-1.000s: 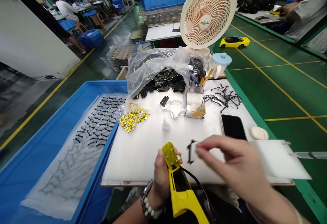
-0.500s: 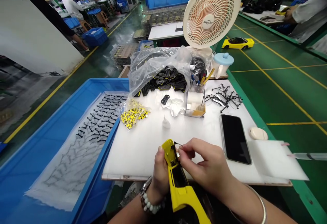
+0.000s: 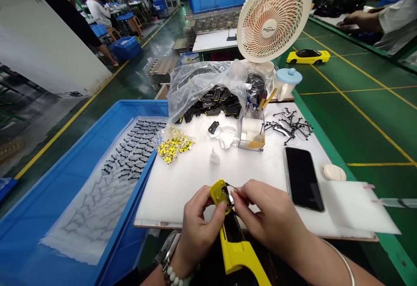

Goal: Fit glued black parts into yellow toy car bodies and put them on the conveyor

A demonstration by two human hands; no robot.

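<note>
A yellow toy car body shell (image 3: 239, 253) lies tilted in front of me below the table's near edge, its upper end raised over the white top. My left hand (image 3: 200, 223) grips that upper end, thumb pressed on its inner face. Between the thumb and fingers of my right hand (image 3: 265, 212) is a thin black part (image 3: 232, 186), thread-like at one end, held against the shell's right edge. Its far end sits at a dark piece inside the shell. My fingers partly hide the contact.
A blue bin (image 3: 130, 103) with rows of small black parts stands left. On the table are a bag of black pieces (image 3: 218, 101), yellow-black bits (image 3: 174, 144), a small white bottle (image 3: 214, 156), a clear box (image 3: 251, 140), black sprigs (image 3: 288, 125), a phone (image 3: 304, 178) and a fan (image 3: 272, 21).
My left hand has shifted its hold, its thumb now across the shell's inner face instead of at its outer edge. My right hand stays pinched at the shell. The view has shifted slightly.
</note>
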